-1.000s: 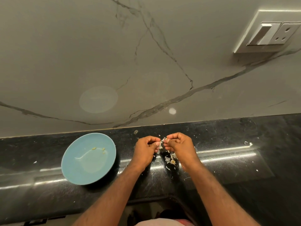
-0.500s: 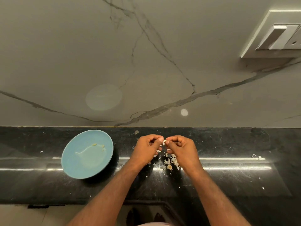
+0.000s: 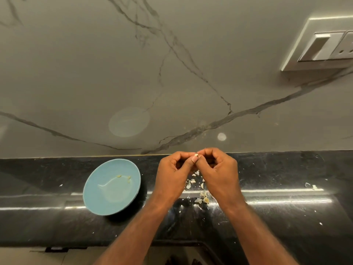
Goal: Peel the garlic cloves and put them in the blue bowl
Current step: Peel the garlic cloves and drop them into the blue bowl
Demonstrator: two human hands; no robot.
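Pinching from both sides, the left hand (image 3: 172, 176) and right hand (image 3: 219, 175) meet fingertip to fingertip above the back edge of the black countertop (image 3: 286, 219); their fingers are curled in tight, and the tips close narrowly on one small garlic clove (image 3: 196, 155); only a pale cream speck of it shows between the tips, and how much skin it carries is too small to tell.

Below the hands, between the wrists, papery garlic skins (image 3: 198, 190) lie scattered on the counter, whitish and curled; finer flecks spread out to the right.

The blue bowl (image 3: 89, 196) stands upright on the counter just left of the left hand, a strip of dark counter between them; it is shallow, and a few small yellowish peeled pieces (image 3: 124, 177) rest near its far inner wall.

Behind the hands the grey-veined marble wall (image 3: 76, 73) rises straight from the counter's back edge; a switch plate (image 3: 321, 46) sits high on it at the right; the front edge of the counter runs under both forearms, and the dark surface carries on leftward past the bowl and rightward past the hands.
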